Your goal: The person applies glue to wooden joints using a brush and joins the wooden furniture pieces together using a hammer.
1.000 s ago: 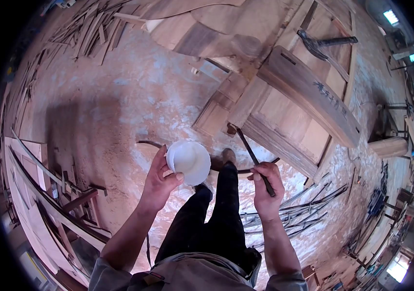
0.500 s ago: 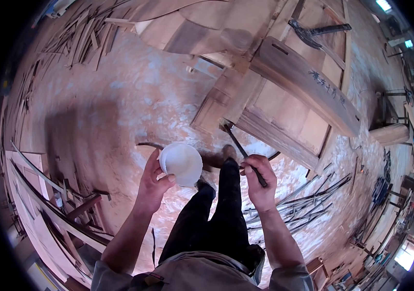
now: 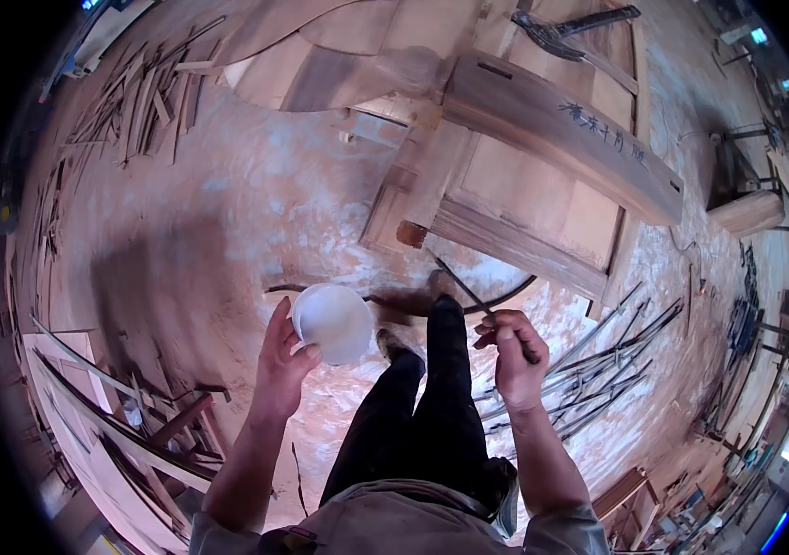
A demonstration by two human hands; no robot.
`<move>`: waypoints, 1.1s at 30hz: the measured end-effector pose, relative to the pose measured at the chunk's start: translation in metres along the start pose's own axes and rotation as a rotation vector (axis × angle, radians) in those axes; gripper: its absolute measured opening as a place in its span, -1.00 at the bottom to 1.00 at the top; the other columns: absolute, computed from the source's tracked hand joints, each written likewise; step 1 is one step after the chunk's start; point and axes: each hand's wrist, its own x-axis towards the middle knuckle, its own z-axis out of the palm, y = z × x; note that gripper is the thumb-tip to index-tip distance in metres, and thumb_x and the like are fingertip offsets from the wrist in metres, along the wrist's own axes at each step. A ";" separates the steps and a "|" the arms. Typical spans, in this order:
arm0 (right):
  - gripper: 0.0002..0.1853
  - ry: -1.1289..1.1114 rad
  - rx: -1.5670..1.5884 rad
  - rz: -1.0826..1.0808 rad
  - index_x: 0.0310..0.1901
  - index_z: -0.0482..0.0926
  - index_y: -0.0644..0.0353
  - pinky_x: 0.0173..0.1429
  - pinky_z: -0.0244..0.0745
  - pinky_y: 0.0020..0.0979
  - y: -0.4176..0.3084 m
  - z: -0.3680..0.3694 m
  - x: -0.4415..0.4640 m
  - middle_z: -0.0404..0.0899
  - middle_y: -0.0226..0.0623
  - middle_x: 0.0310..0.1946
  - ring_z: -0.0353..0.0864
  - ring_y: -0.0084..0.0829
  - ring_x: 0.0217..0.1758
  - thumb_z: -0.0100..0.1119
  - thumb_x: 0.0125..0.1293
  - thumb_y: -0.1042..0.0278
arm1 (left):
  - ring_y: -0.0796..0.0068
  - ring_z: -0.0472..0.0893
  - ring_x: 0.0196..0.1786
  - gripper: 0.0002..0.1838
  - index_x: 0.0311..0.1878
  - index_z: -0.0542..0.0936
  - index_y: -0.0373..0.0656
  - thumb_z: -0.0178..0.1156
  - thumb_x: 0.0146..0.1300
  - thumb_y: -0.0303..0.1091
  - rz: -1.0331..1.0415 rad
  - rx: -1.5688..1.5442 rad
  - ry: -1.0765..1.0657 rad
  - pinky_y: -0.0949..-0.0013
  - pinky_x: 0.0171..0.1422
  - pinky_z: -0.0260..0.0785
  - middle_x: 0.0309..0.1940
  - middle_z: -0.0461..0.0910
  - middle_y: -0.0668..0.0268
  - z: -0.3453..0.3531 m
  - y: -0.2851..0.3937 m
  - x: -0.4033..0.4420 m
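Observation:
A round white container (image 3: 332, 324) is held at its left rim by my left hand (image 3: 283, 365), thumb on the near edge. My right hand (image 3: 517, 356) is closed around a thin dark brush-like stick (image 3: 468, 289), whose far end points up and left. Just beyond that end is the corner of a wooden panel (image 3: 528, 199), with a dark brown wet-looking patch (image 3: 411, 233) on it. The stick's tip appears apart from the patch. A long board (image 3: 561, 134) with black writing lies across the panel.
A hammer-like tool (image 3: 551, 37) lies on the panel's far part. Wood strips (image 3: 145, 102) are heaped at upper left. Thin dark rods (image 3: 598, 370) lie on the floor at right, near my feet. Curved wooden pieces (image 3: 108, 416) stand at left.
The view has shifted, so the panel sits further left and higher. The stick's tip has come away from the panel corner, where the brown patch now shows. Both hands keep their hold.

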 end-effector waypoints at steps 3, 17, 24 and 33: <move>-0.72 0.192 0.289 0.199 -0.01 0.52 0.31 -0.20 0.62 -0.32 0.005 -0.004 0.002 0.65 -0.13 -0.24 0.67 -0.31 -0.21 0.03 0.50 0.23 | 0.28 0.37 0.32 -0.07 0.55 0.01 -0.22 0.25 0.11 -0.54 0.013 0.028 -0.003 0.20 0.31 0.34 0.27 0.37 0.10 -0.002 -0.004 0.000; -0.78 0.148 1.021 0.539 -0.06 0.56 0.03 -0.22 0.58 -0.35 0.072 -0.032 0.018 0.65 -0.32 -0.31 0.67 -0.36 -0.28 0.09 0.47 0.11 | 0.29 0.40 0.30 -0.09 0.55 0.01 -0.22 0.20 0.13 -0.55 0.051 0.149 -0.027 0.19 0.35 0.30 0.28 0.38 0.09 -0.011 -0.015 -0.002; -0.79 -0.010 1.079 0.553 -0.10 0.58 0.03 -0.20 0.59 -0.36 0.102 -0.020 0.037 0.70 -0.33 -0.27 0.69 -0.35 -0.25 0.13 0.45 0.11 | 0.28 0.40 0.30 -0.10 0.54 0.00 -0.26 0.17 0.13 -0.55 0.068 0.094 -0.024 0.19 0.36 0.29 0.28 0.39 0.08 -0.014 -0.014 -0.010; -0.78 0.002 0.957 0.440 -0.09 0.63 -0.01 -0.20 0.60 -0.29 0.107 -0.054 0.022 0.69 -0.35 -0.28 0.68 -0.31 -0.25 0.12 0.44 0.08 | 0.25 0.40 0.29 -0.03 0.53 -0.02 -0.33 0.26 0.09 -0.39 0.089 -0.019 0.059 0.16 0.42 0.23 0.27 0.39 0.05 -0.031 0.007 -0.043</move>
